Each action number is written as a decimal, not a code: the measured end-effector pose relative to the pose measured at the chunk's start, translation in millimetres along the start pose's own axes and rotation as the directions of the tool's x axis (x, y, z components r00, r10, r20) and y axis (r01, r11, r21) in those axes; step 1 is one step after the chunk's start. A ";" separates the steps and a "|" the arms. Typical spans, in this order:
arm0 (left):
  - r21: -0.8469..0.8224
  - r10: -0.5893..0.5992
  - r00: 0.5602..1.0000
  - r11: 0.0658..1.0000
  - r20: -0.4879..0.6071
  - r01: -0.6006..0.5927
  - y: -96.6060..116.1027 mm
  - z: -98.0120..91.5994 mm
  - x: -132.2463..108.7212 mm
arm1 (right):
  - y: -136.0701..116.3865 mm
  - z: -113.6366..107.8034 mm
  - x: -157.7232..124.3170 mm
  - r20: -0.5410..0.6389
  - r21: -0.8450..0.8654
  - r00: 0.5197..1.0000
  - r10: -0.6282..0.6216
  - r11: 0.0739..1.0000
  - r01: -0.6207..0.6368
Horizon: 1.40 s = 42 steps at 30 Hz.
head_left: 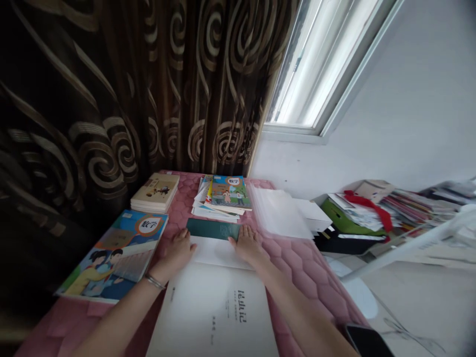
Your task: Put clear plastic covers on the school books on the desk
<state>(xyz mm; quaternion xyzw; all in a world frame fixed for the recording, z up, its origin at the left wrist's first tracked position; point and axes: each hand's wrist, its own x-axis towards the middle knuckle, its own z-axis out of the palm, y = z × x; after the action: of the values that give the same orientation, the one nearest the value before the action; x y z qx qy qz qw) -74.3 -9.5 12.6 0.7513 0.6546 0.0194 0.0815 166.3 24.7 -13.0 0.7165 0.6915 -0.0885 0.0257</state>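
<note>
An open book lies on the table, its white title page with dark Chinese characters facing up, sideways to me. At its far end shows a dark green flap with small print, next to a blank white strip. My left hand is at the left edge of the flap, thumb on the white strip and fingers along the outer side. Opposite it, my right hand holds the right edge, thumb over the flap. A bracelet is on my left wrist. The undersides of my fingers are hidden.
Left stands a blue math textbook behind my left arm, with a stack of tan books beyond. Further back are more textbooks. Clear plastic sheets lie right, near a full green-and-black bin. A dark device is lower right.
</note>
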 end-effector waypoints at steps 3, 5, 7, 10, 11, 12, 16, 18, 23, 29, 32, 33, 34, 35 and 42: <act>-0.052 0.003 1.000 0.999 -0.026 -0.005 -1.3 5.3 -13.3 | -25.8 -6.3 -5.4 0.005 -0.015 0.995 -0.097 0.995 0.097; -0.077 -0.009 0.998 0.997 -0.054 0.005 -1.1 8.5 -16.8 | -49.9 -5.6 -10.3 0.014 0.006 0.968 -0.251 0.968 0.251; -0.103 -0.021 0.996 0.995 -0.087 0.012 -0.3 10.7 -17.4 | -73.9 -2.0 -12.3 0.019 0.061 0.887 -0.461 0.886 0.459; -0.130 -0.042 0.993 0.991 -0.113 0.028 0.7 11.9 -17.0 | -101.1 1.6 -4.3 0.014 0.141 0.753 -0.658 0.746 0.650; -0.131 -0.046 0.993 0.991 -0.111 0.031 0.7 12.1 -17.0 | -107.4 1.2 1.3 0.019 0.149 0.739 -0.673 0.733 0.663; -0.129 -0.046 0.993 0.991 -0.108 0.032 0.5 12.3 -17.0 | -112.6 0.1 7.8 0.028 0.145 0.746 -0.666 0.741 0.656; -0.140 -0.034 0.994 0.990 -0.107 0.019 -2.4 14.7 -17.5 | -128.2 -6.3 30.7 0.033 0.124 0.792 -0.610 0.788 0.603; -0.160 -0.038 0.992 0.987 -0.118 0.019 -3.7 16.0 -18.0 | -132.8 -7.6 33.8 0.026 0.128 0.806 -0.592 0.801 0.584; -0.199 -0.062 0.988 0.979 -0.139 0.034 -2.8 15.8 -19.8 | -127.4 -6.8 16.5 0.066 0.163 0.793 -0.606 0.790 0.591; -0.185 -0.023 0.988 0.983 -0.151 -0.005 -4.3 17.9 -17.3 | -121.1 -8.2 7.8 0.076 0.199 0.802 -0.593 0.797 0.571; -0.169 -0.025 0.991 0.986 -0.131 0.003 -6.8 18.9 -16.0 | -130.2 -8.9 16.4 0.031 0.173 0.835 -0.549 0.826 0.537; -0.162 -0.024 0.992 0.987 -0.123 0.004 -7.4 18.9 -15.8 | -133.9 -8.8 18.8 0.013 0.170 0.844 -0.537 0.833 0.527; -0.157 -0.025 0.993 0.988 -0.117 0.006 -7.8 18.8 -15.7 | -137.2 -8.5 20.4 0.000 0.169 0.849 -0.529 0.837 0.521; -0.152 -0.027 0.993 0.988 -0.113 0.010 -7.9 18.7 -15.7 | -139.4 -8.0 21.0 -0.010 0.168 0.852 -0.524 0.839 0.518; -0.100 -0.040 0.996 0.994 -0.082 0.032 -7.2 15.2 -17.4 | -80.9 -5.4 -1.9 -0.012 0.161 0.875 -0.485 0.862 0.480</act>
<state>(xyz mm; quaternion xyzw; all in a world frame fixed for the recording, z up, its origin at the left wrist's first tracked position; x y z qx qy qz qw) -81.7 -27.3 -2.0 0.7329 0.6692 0.0815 0.0913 86.2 27.1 -0.5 0.5192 0.8389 -0.1573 -0.0444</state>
